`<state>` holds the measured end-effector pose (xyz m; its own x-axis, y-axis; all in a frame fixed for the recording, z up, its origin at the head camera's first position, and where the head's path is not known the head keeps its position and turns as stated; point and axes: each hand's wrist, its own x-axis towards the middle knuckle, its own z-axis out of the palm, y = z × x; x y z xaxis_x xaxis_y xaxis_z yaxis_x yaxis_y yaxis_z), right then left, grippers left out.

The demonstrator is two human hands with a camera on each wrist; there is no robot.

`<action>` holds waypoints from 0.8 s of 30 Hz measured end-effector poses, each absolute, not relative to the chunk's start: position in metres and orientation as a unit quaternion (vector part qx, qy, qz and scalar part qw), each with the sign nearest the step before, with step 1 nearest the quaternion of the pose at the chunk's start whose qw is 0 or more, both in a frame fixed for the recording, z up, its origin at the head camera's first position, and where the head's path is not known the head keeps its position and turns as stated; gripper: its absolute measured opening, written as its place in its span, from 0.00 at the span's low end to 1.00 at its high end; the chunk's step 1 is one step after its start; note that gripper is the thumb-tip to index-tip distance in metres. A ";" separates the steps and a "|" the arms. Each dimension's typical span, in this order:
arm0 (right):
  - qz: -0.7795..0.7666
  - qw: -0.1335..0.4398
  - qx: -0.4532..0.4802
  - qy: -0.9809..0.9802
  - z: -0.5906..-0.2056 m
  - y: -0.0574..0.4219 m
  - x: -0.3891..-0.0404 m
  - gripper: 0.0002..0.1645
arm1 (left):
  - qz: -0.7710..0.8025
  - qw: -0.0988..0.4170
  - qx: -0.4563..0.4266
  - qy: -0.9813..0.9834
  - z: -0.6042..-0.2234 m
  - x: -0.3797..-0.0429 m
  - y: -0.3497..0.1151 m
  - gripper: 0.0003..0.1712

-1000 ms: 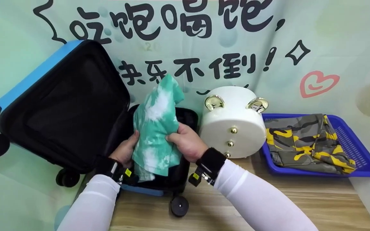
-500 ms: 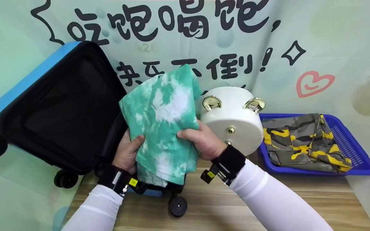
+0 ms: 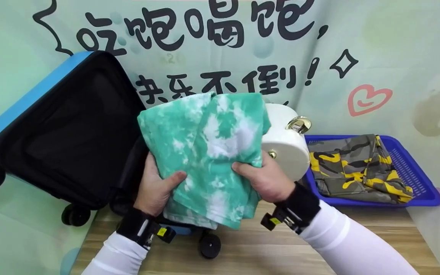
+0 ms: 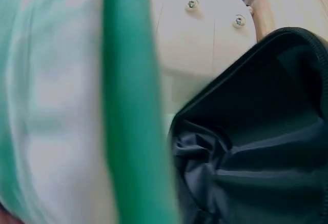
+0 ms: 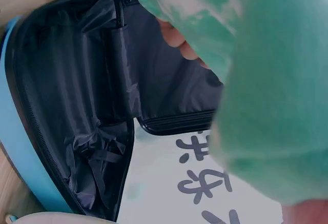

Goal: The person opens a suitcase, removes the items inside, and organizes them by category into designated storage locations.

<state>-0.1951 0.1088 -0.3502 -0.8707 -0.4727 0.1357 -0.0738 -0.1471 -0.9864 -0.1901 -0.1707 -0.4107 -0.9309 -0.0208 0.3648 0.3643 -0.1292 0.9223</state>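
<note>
A folded green-and-white tie-dye garment (image 3: 204,152) is held up between both hands. At its left edge my left hand (image 3: 153,193) grips it, thumb on the front. On the right side my right hand (image 3: 271,181) pinches it, thumb in front, other fingers mostly behind the cloth. In the right wrist view some fingertips (image 5: 177,39) show under the garment. Behind and below it stands an open blue suitcase (image 3: 78,137) with a black lining. Its base (image 5: 66,60) is mostly hidden by the cloth in the head view but shows in the right wrist view.
A white rounded box (image 3: 288,156) with gold knobs and handles stands behind my right hand, partly covered by the garment. Farther right, a blue basket (image 3: 420,172) holds folded camouflage clothing (image 3: 359,172). A suitcase wheel (image 3: 209,245) projects over the wooden tabletop (image 3: 258,248).
Both hands have moved the garment rightward and nearer, away from over the suitcase base. It has turned flatter to view and looks wider, now covering part of the white box.
</note>
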 end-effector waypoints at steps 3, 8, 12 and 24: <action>-0.742 0.116 -0.201 0.629 -0.342 0.127 -0.189 0.21 | -0.731 0.105 -0.176 -0.651 -0.404 -0.186 -0.164 0.69; -0.752 0.076 -0.175 0.630 -0.321 0.170 -0.178 0.19 | -0.720 0.015 -0.188 -0.668 -0.398 -0.182 -0.162 0.67; -0.758 0.033 -0.203 0.620 -0.308 0.216 -0.173 0.18 | -0.648 -0.013 -0.145 -0.748 -0.402 -0.181 -0.171 0.63; -0.767 -0.016 -0.171 0.619 -0.307 0.403 -0.171 0.20 | -0.430 -0.070 -0.048 -0.899 -0.421 -0.185 -0.204 0.66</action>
<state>-0.1711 0.4032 -0.3069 -0.9409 -0.1874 0.2821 -0.2362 -0.2339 -0.9431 -0.1851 -0.2044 -0.4206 -0.9857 0.1463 -0.0839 0.0264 0.6255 0.7798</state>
